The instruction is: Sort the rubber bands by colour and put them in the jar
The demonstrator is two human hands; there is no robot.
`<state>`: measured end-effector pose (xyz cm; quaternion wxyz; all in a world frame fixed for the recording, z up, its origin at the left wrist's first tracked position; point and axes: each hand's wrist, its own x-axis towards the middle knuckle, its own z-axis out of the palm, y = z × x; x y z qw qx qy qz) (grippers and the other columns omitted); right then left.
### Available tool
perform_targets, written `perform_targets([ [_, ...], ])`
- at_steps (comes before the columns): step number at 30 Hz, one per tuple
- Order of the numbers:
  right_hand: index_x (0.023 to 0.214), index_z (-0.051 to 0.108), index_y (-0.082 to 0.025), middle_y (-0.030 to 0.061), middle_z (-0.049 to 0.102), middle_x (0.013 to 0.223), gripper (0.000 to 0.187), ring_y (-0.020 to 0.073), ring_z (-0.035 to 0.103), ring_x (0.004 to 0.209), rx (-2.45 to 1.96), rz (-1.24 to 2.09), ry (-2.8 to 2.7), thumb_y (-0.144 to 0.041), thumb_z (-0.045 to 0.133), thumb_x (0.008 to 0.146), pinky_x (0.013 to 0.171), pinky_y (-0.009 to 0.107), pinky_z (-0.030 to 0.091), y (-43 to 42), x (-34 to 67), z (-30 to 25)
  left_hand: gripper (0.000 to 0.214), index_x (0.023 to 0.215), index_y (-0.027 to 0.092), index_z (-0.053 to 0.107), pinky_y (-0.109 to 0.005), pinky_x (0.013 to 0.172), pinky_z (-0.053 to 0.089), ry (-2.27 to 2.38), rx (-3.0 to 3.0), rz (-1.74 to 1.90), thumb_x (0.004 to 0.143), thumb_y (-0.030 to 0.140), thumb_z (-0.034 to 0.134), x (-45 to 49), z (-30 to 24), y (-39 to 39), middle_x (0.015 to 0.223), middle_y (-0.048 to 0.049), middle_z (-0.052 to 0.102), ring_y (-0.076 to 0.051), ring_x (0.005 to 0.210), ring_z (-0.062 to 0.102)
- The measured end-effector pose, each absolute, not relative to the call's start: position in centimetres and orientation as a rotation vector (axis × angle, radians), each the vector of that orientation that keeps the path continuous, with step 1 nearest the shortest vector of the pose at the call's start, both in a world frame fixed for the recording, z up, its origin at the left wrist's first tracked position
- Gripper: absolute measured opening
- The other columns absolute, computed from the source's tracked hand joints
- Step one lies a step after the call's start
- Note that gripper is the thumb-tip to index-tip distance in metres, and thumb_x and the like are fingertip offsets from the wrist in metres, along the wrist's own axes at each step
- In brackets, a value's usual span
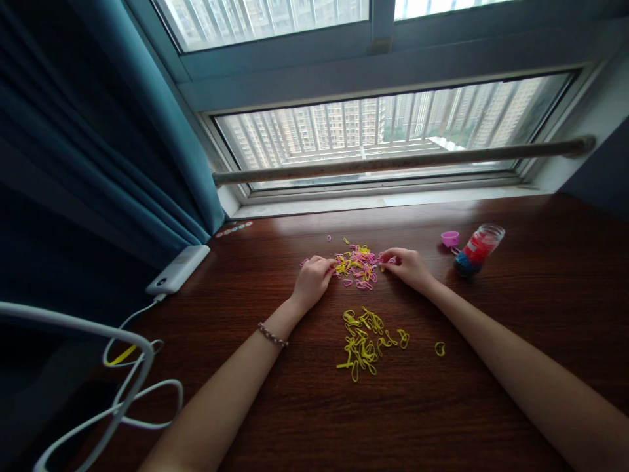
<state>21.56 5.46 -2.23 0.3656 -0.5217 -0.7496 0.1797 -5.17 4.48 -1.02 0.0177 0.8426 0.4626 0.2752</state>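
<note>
A mixed pile of pink and yellow rubber bands point(361, 262) lies on the dark wooden table, between my two hands. My left hand point(313, 283) is at the pile's left edge, its fingers pinched together against the bands; what they grip is too small to tell. From the right side, my right hand point(410, 267) reaches in with thumb and fingertips closed at the edge, and pink shows between them. Closer to me is a separate group of yellow rubber bands point(361, 347). A lone yellow band point(439, 349) lies to its right.
A clear jar point(479, 249) with red and blue contents leans at the right, beside a pink lid point(450, 238). On the left are a white power bank point(177, 269), a looping white cable point(147, 387) and a blue curtain point(162, 131). A window with a rail point(403, 160) lies beyond.
</note>
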Motion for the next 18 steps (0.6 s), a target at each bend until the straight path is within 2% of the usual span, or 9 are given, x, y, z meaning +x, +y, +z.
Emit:
perform_targets([
  [10, 0.076, 0.063, -0.019, 0.0016, 0.061, 0.071, 0.016, 0.0114, 0.049, 0.056, -1.301, 0.419, -1.866, -0.033, 0.055, 0.077, 0.054, 0.024, 0.038, 5.64, 21.59, -2.26, 0.012, 0.087, 0.020, 0.061, -0.032, 0.078, 0.041, 1.473, 2.631, 0.814, 0.080, 0.019, 0.052, -5.31, -1.24, 4.80, 0.085, -0.0039, 0.057, -0.018, 0.084, 0.049],
  [18, 0.076, 0.062, -0.018, 0.0025, 0.061, 0.070, 0.018, 0.0129, 0.054, 0.058, -1.269, 0.401, -1.765, -0.034, 0.054, 0.077, 0.055, 0.024, 0.039, 5.17, 21.34, -1.59, 0.008, 0.076, 0.018, 0.059, -0.033, 0.078, 0.039, 1.552, 2.620, 0.755, 0.079, 0.019, 0.052, -5.25, -1.08, 4.69, 0.086, -0.0040, 0.056, -0.018, 0.086, 0.047],
])
